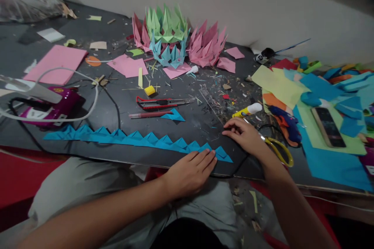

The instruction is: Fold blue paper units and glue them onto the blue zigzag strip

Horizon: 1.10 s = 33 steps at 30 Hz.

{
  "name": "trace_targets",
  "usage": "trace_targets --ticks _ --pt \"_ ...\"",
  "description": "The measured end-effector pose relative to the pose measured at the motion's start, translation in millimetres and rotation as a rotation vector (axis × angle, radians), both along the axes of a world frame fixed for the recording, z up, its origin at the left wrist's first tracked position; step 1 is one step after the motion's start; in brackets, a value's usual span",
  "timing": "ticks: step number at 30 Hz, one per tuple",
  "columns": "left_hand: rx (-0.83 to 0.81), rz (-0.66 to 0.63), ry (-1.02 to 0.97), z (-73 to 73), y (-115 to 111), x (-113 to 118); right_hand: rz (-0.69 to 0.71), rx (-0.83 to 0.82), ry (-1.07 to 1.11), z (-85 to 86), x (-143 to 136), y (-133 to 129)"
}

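Note:
A long strip of folded blue paper points (137,139) lies along the table's front edge. My left hand (189,169) rests flat on its right part, fingers stretched out. To the right, my right hand (244,136) is low over the table with thumb and forefinger pinched close together; whether anything is between them I cannot make out. Its fingertips are by the near end of a clear ruler (210,103). A yellow glue stick (244,112) lies just beyond that hand, and yellow-handled scissors (279,151) are partly hidden by it. One loose blue folded piece (175,115) lies behind the strip.
A red box cutter (163,102) and a pen (150,114) lie mid-table. Behind stand green (166,25), blue and pink paper crowns (207,44). At left is a purple device (55,105) with cables; at right, a glue gun (284,124), a phone (329,127) and coloured paper.

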State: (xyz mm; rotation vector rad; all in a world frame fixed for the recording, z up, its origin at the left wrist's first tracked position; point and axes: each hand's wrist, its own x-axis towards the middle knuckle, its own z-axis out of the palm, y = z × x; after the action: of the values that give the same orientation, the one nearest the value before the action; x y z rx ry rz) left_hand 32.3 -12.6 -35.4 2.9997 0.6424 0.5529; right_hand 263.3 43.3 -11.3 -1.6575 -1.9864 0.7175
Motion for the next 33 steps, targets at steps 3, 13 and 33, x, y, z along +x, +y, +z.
trace_targets --ticks 3,13,33 --pt "0.001 0.002 0.005 0.2 0.4 -0.3 -0.028 0.029 -0.048 0.2 -4.2 0.5" --pt "0.001 0.008 0.008 1.6 0.4 0.2 -0.031 -0.003 -0.024 1.8 -3.7 1.8" --pt "-0.010 0.018 -0.017 2.1 0.5 0.6 -0.052 -0.075 0.059 -0.8 0.6 3.7"
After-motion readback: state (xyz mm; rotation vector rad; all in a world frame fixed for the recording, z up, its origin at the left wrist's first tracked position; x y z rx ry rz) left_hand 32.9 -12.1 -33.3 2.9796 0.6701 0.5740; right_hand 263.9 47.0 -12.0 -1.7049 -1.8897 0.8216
